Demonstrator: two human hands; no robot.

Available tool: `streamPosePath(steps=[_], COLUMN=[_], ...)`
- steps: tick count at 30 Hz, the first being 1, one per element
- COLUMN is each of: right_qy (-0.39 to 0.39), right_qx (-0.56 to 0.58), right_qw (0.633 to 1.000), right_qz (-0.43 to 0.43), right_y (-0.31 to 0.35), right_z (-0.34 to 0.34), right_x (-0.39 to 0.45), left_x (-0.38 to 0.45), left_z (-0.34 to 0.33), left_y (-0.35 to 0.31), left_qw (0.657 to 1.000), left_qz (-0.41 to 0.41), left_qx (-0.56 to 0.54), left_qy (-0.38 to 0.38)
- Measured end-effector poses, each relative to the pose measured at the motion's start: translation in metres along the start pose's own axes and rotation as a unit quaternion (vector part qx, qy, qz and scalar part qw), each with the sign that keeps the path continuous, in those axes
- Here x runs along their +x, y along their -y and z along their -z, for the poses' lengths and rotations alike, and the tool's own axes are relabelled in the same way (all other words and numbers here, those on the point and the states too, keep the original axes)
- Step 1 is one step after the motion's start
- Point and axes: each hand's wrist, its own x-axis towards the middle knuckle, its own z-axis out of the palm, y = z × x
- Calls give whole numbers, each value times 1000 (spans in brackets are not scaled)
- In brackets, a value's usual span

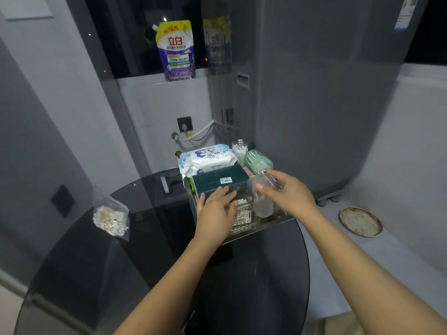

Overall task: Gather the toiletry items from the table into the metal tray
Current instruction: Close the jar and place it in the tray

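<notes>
Hands are reaching forward over a round dark glass table, both arriving at a metal tray that is sitting at the table's far right edge. The tray is crowded with toiletries. A dark green box is lying across its middle, with a white and blue pack of wipes resting just behind it at the far side. To the right of the wipes, a clear jar of cotton swabs is standing upright, and a round tub of green sticks is leaning beside it.

The left hand is lying palm down with its fingers together and stretched out, covering a clear square box of cotton swabs at the near side of the tray; the fingertips are touching the near edge of the green box. Whether this hand is gripping anything cannot be told. The right hand is hovering just right of it, fingers loosely curled around the top of a clear round container standing in the tray's near right part.

Well apart from both hands, on the left side of the table, a clear plastic bag of cotton swabs is lying outside the tray. A round dish is sitting on the pale ledge to the right.
</notes>
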Motion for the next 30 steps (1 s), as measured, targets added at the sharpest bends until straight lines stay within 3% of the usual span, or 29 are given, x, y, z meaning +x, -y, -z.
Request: streamPosePath(steps=[9, 14, 17, 23, 30], right_qy=[25, -60, -94, -70, -8], right_qx=[-77, -114, -67, 11, 24], right_qw=[997, 991, 989, 981, 972], right_qz=[4, 42, 96, 182, 235], right_y=[-11, 4, 17, 50, 83], right_z=[-20, -15, -15, -42, -83], right_x=[8, -11, -21, -41, -53], left_x=[0, -2, -10, -31, -42], left_z=[1, 8, 24, 62, 95], left_y=[-4, -5, -5, 12, 65], left_qw=[1000, 999, 994, 985, 976], left_qz=[15, 17, 35, 67, 129], left_qx=[0, -34, -97, -144, -90], left_qy=[8, 18, -25, -73, -149])
